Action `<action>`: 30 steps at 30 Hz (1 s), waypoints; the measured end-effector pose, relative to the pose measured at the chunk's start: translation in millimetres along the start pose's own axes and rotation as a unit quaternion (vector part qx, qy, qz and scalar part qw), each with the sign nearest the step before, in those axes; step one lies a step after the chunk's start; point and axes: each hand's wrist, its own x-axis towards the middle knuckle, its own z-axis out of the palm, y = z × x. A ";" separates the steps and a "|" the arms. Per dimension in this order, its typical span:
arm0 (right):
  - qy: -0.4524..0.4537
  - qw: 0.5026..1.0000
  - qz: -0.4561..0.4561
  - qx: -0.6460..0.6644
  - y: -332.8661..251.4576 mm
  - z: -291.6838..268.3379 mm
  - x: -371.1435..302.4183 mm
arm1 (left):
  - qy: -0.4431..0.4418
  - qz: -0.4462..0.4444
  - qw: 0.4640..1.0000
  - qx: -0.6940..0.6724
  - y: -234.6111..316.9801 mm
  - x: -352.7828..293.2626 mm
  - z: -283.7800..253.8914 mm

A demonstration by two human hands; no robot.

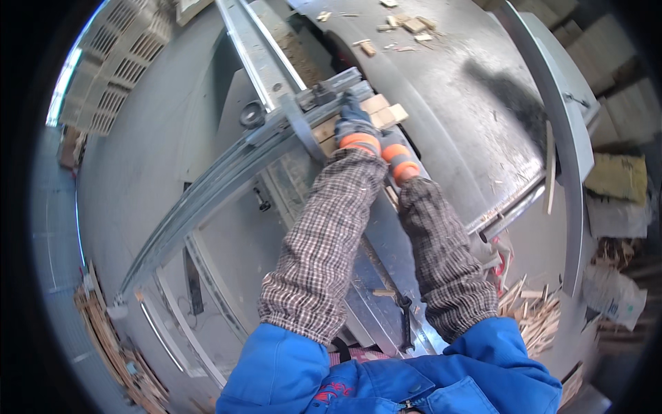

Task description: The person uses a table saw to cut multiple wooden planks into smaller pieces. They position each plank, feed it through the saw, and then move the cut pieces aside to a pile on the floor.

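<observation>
Both arms stretch forward in checked sleeve covers to a metal machine table with a sliding rail. My left hand (pixel 353 116), in a dark glove with an orange-striped cuff, is closed over light wooden pieces (pixel 328 129) beside the metal fence (pixel 338 84). Just right of it and lower, my right hand (pixel 390 140) is against the near side of the same wood. Its fingers are mostly hidden by the left hand and cuff. Short wooden blocks (pixel 389 115) stick out to the right of the gloves. A metal arm (pixel 301 127) crosses the fence on the left.
Wood offcuts (pixel 414 25) lie on the far metal tabletop (pixel 483 131). A tall grey panel (pixel 562 138) edges it on the right. Wrench (pixel 406 324) lies near my body. Scrap wood (pixel 534 317) is piled at lower right. Plastic crates (pixel 114 58) stand far left.
</observation>
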 end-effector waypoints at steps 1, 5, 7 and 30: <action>-0.001 1.000 -0.002 -0.002 -20.6 6.3 -6.7 | 0.006 -0.007 1.000 0.000 -22.4 13.0 9.3; -0.011 0.992 0.106 0.063 -32.5 -16.0 -17.4 | -0.030 -0.068 0.988 -0.133 -8.3 -0.9 -17.2; -0.077 0.985 0.134 0.071 -56.3 -26.0 -24.5 | -0.086 0.005 0.996 0.032 -28.0 4.7 -29.2; -0.039 0.991 0.096 0.086 -60.0 -22.6 -16.2 | -0.101 0.106 0.980 0.135 -29.0 -10.1 -65.3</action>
